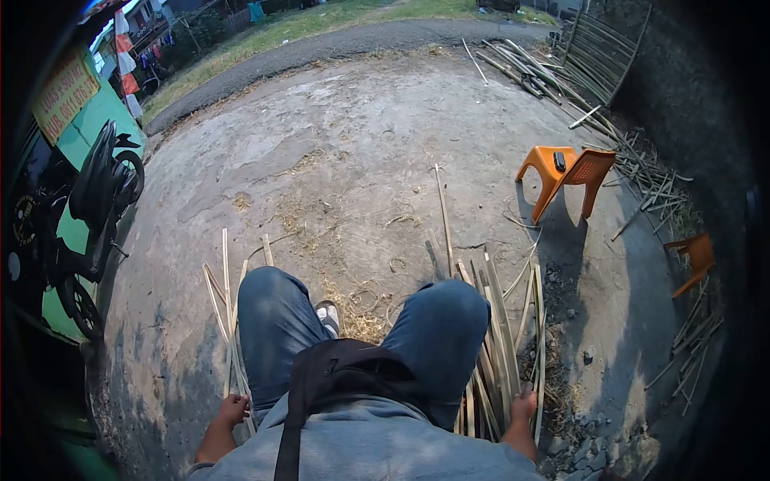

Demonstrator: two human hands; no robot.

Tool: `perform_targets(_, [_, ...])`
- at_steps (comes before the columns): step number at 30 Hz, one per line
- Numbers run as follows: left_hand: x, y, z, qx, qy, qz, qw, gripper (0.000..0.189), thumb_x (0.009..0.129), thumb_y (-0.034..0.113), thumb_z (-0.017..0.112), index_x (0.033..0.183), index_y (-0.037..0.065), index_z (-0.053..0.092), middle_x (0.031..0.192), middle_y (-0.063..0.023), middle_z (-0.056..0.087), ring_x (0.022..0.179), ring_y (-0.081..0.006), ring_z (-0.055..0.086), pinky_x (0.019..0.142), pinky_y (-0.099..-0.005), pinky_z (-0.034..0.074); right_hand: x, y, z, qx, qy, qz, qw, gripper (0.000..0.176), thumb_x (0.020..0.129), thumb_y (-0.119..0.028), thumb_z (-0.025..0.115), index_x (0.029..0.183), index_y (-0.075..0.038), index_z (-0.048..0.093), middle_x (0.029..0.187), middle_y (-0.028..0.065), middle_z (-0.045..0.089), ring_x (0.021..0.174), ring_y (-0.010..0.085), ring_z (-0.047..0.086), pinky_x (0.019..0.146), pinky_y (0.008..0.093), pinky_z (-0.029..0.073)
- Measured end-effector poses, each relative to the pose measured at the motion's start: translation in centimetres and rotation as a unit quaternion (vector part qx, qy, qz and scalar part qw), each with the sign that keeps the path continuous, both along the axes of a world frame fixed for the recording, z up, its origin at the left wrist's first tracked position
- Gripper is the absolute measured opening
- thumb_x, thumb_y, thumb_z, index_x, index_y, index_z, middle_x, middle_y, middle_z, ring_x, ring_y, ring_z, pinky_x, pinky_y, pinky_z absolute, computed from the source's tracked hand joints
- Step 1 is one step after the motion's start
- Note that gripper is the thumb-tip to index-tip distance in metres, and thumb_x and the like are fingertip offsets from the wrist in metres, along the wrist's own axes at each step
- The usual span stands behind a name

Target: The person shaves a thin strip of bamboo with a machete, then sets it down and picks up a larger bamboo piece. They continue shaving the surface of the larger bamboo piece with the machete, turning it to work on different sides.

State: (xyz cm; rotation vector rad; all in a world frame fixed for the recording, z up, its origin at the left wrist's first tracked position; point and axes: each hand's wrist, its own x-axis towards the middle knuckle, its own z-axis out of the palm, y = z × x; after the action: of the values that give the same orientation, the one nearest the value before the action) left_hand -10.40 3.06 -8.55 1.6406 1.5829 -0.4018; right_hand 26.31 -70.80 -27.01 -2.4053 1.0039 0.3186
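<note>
I sit with my knees apart, in jeans, a black bag on my lap. At the lower left, my left hand (233, 410) has its fingers curled at the lower ends of some thin bamboo strips (228, 321), which lie along the outside of my left leg. My right hand (523, 405), low on the other side, is closed at the edge of a larger bundle of bamboo strips (503, 345) beside my right leg. Its fingertips are partly hidden. One long strip (444, 212) points forward from that bundle across the ground.
An orange plastic chair (561, 172) with a small black object (560, 161) on its seat stands ahead right. Another orange chair (691, 260) is at the far right. Bamboo poles (529, 70) and scattered strips (654, 180) line the right side. A parked motorbike (92, 208) is at left.
</note>
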Motion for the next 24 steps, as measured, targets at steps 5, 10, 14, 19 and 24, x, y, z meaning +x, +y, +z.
perform_targets(5, [1.8,2.1,-1.2,0.05,-0.119,0.037,0.991,0.033,0.102,0.038,0.067,0.111,0.006,0.062,0.088,-0.009,0.07,0.069,-0.0198,0.07,0.056,-0.0353,0.052,-0.2,0.2,2.8,-0.015,-0.058,0.078,0.995,0.037,0.086,-0.017,0.08,0.114,-0.002,0.06,0.111,0.0228,0.07,0.106,0.0433,0.068,0.091,0.0529,0.053])
perform_targets(10, [4.7,4.2,-1.0,0.129,-0.248,0.033,0.96,0.024,0.105,0.028,0.064,0.108,0.004,0.061,0.086,-0.0066,0.066,0.07,-0.0153,0.065,0.058,-0.0294,0.054,2.7,1.1,7.8,-0.05,-0.102,0.148,0.982,0.035,0.084,-0.017,0.079,0.109,-0.002,0.061,0.107,0.0232,0.071,0.102,0.0441,0.069,0.088,0.0523,0.053])
perform_targets(14, [7.8,6.5,0.1,0.182,-0.342,0.024,0.922,0.019,0.106,0.023,0.063,0.108,0.004,0.061,0.09,-0.0036,0.063,0.075,-0.0129,0.061,0.066,-0.0279,0.056,5.5,2.8,13.5,-0.072,-0.131,0.154,0.977,0.032,0.083,-0.017,0.077,0.108,-0.001,0.063,0.103,0.0251,0.072,0.1,0.046,0.07,0.087,0.0524,0.053])
perform_targets(19, [12.6,6.6,4.1,0.215,-0.411,-0.025,0.886,0.016,0.105,0.021,0.064,0.109,0.005,0.061,0.09,-0.0011,0.062,0.076,-0.0095,0.059,0.069,-0.0258,0.054,8.5,5.2,20.0,-0.109,-0.163,0.201,0.96,0.032,0.084,-0.014,0.076,0.111,-0.002,0.064,0.106,0.0269,0.072,0.102,0.0457,0.07,0.087,0.0519,0.054])
perform_targets(24, [17.5,4.3,9.2,0.276,-0.462,-0.093,0.838,0.017,0.103,0.02,0.067,0.107,0.004,0.064,0.085,-0.0001,0.065,0.075,-0.0092,0.06,0.068,-0.0267,0.05,10.0,7.1,24.8,-0.131,-0.196,0.234,0.943,0.031,0.085,-0.014,0.076,0.111,-0.002,0.064,0.103,0.0255,0.073,0.1,0.0456,0.07,0.085,0.0523,0.055])
